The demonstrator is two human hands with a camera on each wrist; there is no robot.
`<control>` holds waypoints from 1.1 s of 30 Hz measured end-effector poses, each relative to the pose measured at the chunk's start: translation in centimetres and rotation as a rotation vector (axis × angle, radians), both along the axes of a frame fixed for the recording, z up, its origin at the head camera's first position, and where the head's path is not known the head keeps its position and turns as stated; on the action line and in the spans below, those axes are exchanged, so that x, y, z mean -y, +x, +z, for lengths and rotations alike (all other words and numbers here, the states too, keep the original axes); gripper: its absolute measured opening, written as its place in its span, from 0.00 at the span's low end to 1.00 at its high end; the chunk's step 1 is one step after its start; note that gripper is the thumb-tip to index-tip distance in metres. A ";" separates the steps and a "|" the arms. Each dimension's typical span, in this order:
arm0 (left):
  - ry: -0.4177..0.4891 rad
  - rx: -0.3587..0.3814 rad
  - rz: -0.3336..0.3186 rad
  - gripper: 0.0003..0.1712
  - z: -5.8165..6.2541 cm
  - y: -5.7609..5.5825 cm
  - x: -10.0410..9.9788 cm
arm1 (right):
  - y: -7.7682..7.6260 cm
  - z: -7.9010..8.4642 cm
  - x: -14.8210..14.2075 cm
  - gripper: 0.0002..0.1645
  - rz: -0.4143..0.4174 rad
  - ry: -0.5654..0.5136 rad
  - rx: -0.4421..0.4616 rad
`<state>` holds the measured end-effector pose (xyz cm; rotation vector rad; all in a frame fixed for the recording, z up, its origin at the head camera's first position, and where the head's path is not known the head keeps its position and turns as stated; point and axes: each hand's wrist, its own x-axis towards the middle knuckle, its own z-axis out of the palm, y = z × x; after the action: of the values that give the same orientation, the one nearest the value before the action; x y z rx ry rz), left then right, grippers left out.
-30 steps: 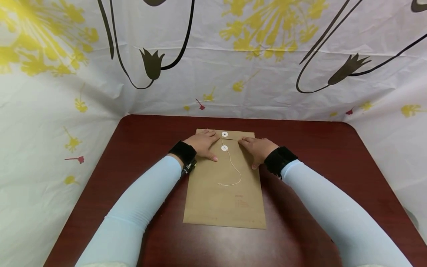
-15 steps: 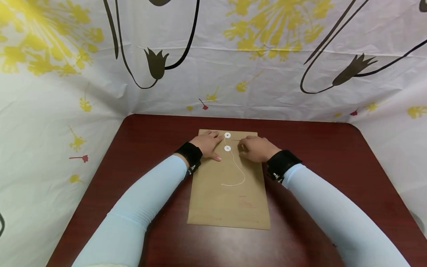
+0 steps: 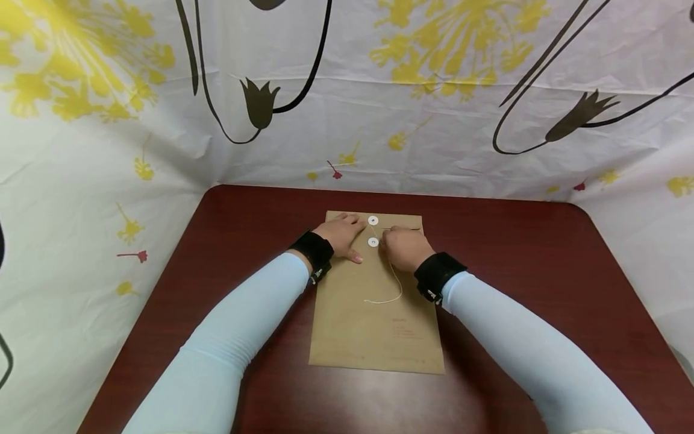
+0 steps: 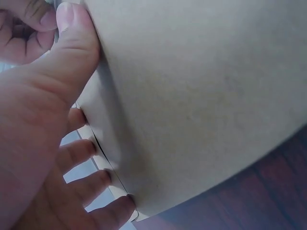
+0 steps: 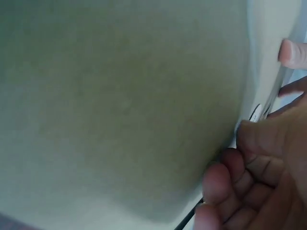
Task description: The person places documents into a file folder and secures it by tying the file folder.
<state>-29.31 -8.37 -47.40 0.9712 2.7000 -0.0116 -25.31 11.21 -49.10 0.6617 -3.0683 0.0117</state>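
A brown paper string-tie envelope [image 3: 358, 331] lies flat on the table, its flap folded down. An upper white button [image 3: 373, 220] sits on the flap and a lower white button [image 3: 373, 242] just below it. My left hand [image 3: 341, 234] rests spread on the envelope's upper left, thumb pointing toward the middle. Beside the lower button, the curled fingers of my right hand [image 3: 405, 248] pinch the thin white string [image 3: 401, 289]; the grip point itself is hidden. Its loose end curves down over the envelope. In the right wrist view the thumb [image 5: 259, 136] meets the curled fingers.
A dark red-brown table [image 3: 260, 211] with rounded far corners carries the envelope. White cloth [image 3: 303, 144] printed with flowers hangs behind the table and along both sides. Faint red print [image 3: 402, 328] marks the envelope's lower right.
My right hand has gone from lying flat on the envelope's right edge to curling its fingers and moving left to the string by the buttons. The left hand stays on the envelope.
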 end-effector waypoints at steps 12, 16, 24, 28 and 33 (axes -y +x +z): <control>0.124 0.048 -0.022 0.55 -0.6 -0.2 0.1 | 0.2 0.1 -1.1 0.08 -0.033 -0.210 0.042; 0.124 0.056 -0.028 0.52 -0.2 0.3 0.1 | 0.7 0.0 -1.1 0.11 0.042 -0.169 -0.017; 0.093 0.051 -0.025 0.46 -0.4 0.3 0.1 | 0.7 -0.3 -1.1 0.14 0.069 -0.192 0.007; 0.112 0.053 -0.021 0.43 -0.3 0.5 0.1 | 0.8 -0.2 -0.9 0.13 0.091 -0.202 0.001; 0.114 0.065 -0.001 0.40 -0.2 0.6 -0.3 | 0.9 0.0 -0.8 0.11 0.093 -0.207 0.002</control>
<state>-28.68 -8.09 -47.64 0.9872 2.6654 0.1728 -24.37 12.03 -49.07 0.7886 -2.9778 0.3246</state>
